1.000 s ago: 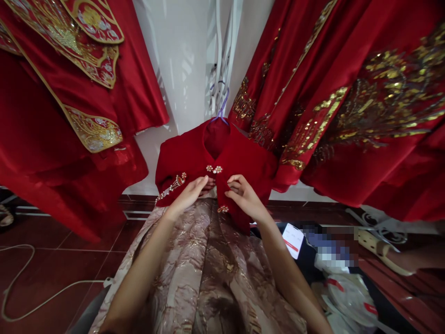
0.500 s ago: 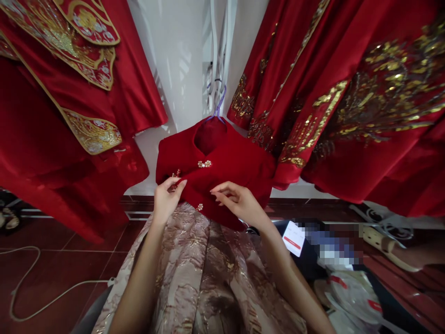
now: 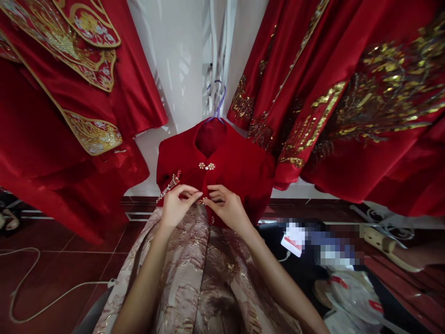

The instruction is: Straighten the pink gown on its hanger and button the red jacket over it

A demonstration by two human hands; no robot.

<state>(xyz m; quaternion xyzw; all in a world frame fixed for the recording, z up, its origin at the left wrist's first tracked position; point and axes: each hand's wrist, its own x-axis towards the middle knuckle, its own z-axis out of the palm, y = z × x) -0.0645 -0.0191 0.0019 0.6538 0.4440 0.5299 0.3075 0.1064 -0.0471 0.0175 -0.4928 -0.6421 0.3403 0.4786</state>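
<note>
Red cloth forms the jacket (image 3: 243, 167) hanging from a purple hanger (image 3: 219, 106); the left hand (image 3: 178, 203) pinches its front edge by a beaded clasp (image 3: 201, 201), the right hand (image 3: 226, 206) beside it, grip unclear.

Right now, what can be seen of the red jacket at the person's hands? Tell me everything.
The red jacket looks soft and matte, with an open neck. It hangs front-out from a purple hanger. A pale, flower-like upper clasp sits below the neck, seemingly fastened; a beaded ornament decorates the picture's left side. The left hand and right hand meet at the lower front, around another small clasp; their exact grip is unclear. Pale patterned cloth shows below.
</note>
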